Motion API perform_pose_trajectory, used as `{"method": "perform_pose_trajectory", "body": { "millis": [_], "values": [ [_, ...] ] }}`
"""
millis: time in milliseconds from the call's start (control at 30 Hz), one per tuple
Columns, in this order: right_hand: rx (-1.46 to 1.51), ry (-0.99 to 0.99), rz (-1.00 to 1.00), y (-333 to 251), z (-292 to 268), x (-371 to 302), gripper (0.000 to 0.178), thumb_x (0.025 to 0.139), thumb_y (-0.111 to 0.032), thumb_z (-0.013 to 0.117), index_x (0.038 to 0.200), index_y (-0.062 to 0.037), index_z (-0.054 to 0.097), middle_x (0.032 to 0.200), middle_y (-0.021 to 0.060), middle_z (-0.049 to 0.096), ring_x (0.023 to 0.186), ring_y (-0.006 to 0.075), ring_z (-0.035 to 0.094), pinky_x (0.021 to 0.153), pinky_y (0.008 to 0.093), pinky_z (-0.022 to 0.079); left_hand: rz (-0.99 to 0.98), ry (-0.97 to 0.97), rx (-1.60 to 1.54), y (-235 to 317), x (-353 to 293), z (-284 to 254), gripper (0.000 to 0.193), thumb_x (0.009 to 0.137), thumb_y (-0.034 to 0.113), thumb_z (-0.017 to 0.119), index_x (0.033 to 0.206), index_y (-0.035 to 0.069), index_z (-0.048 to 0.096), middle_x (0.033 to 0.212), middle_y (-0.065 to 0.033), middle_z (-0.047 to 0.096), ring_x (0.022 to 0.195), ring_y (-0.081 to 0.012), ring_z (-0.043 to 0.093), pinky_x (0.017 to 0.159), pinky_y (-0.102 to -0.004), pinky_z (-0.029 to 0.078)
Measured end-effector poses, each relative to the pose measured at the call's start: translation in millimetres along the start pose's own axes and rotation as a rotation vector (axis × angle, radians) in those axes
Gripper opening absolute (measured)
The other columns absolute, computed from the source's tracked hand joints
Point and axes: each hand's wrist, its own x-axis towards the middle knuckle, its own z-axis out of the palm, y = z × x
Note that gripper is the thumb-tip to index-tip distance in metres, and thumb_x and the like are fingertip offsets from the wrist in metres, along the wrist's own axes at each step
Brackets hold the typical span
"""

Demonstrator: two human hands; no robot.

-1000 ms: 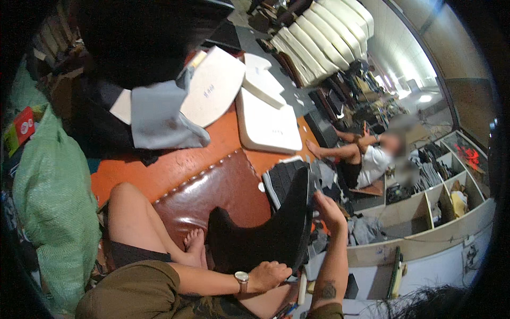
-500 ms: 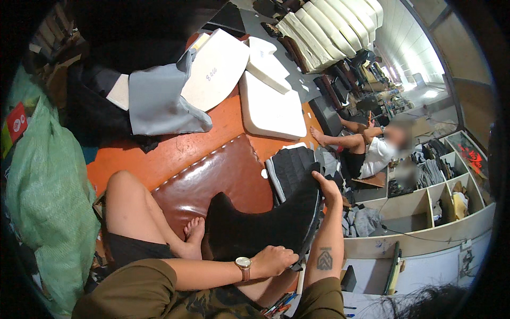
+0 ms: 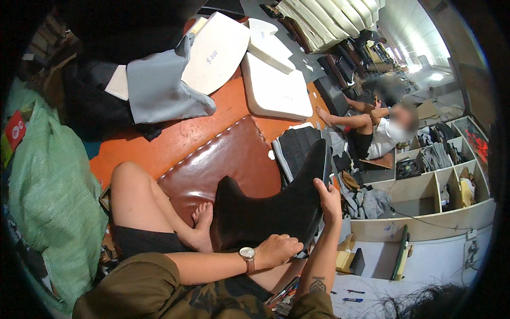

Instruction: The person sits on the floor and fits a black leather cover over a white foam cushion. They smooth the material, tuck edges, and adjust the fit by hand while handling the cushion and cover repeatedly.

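Note:
A black curved seat cover (image 3: 265, 210) lies across my lap, one end raised to the right. My right hand (image 3: 328, 199) grips its upper right edge. My left hand (image 3: 279, 249), with a wristwatch, presses on the cover's lower edge with curled fingers. My bare foot (image 3: 202, 215) rests beside the cover on a brown leather cushion (image 3: 223, 159) with white stitching.
White foam pads (image 3: 273, 87) and a grey fabric cover (image 3: 159, 90) lie on the orange floor (image 3: 175, 135). A green sack (image 3: 50, 181) stands at left. Another person (image 3: 380, 127) sits at right beside wooden shelving (image 3: 425, 186). A black stitched cover (image 3: 295, 149) lies behind mine.
The black cover has turned and its right end has risen, with my right hand sliding up along the edge. My left hand stays at the lower edge.

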Motion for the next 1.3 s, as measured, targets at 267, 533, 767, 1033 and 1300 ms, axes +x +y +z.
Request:
{"method": "perform_pose_trajectory", "body": {
  "millis": [267,533,767,1033,1300],
  "values": [
    [-0.017,0.116,-0.065,30.5,13.9,-79.3,0.051,0.093,-0.041,0.08,0.116,0.0041,0.07,0.104,0.0148,0.076,0.095,0.0238,0.069,0.087,0.0379,0.053,-0.032,-0.03,-0.031,5.7,-4.7,-9.7,0.018,0.081,0.007,0.074,0.094,0.008,0.061,0.09,-0.0107,0.066,0.089,-0.0341,0.07,0.073,-0.046,0.059],
    [-0.152,0.235,-0.122,56.7,23.5,-131.8,0.046,0.093,-0.037,0.081,0.111,0.0042,0.07,0.1,0.016,0.076,0.09,0.0231,0.069,0.083,0.0394,0.055,0.0,-0.021,-0.006,3.8,-13.1,-3.0,0.017,0.08,0.005,0.072,0.094,0.007,0.063,0.089,-0.0114,0.067,0.087,-0.0343,0.069,0.072,-0.0468,0.06],
    [-0.244,0.195,-0.126,26.0,7.1,-82.5,0.069,0.085,-0.055,0.081,0.112,0.0085,0.071,0.105,0.03,0.076,0.102,0.0438,0.075,0.088,0.0485,0.056,-0.068,0.09,0.042,-6.5,31.5,-8.7,0.022,0.077,0.006,0.073,0.091,0.007,0.056,0.089,-0.0126,0.063,0.089,-0.0381,0.066,0.074,-0.0515,0.057],
    [-0.312,0.169,-0.142,21.7,-9.3,-20.4,0.095,0.082,-0.064,0.078,0.133,0.0151,0.063,0.127,0.0364,0.069,0.123,0.0446,0.068,0.104,0.0457,0.052,-0.229,0.01,-0.04,-20.4,68.9,-16.4,0.019,0.088,0.011,0.073,0.096,0.005,0.058,0.088,-0.021,0.069,0.085,-0.0463,0.068,0.073,-0.0563,0.053],
    [-0.312,0.012,-0.289,-5.0,-11.7,-26.2,0.097,0.079,-0.064,0.081,0.135,0.013,0.062,0.128,0.0346,0.069,0.124,0.0438,0.068,0.106,0.0453,0.052,-0.37,-0.089,-0.125,-20.8,41.8,-25.3,0.027,0.089,0.019,0.079,0.089,0.004,0.058,0.082,-0.0211,0.065,0.075,-0.0453,0.063,0.066,-0.0531,0.048]
  ]
}}
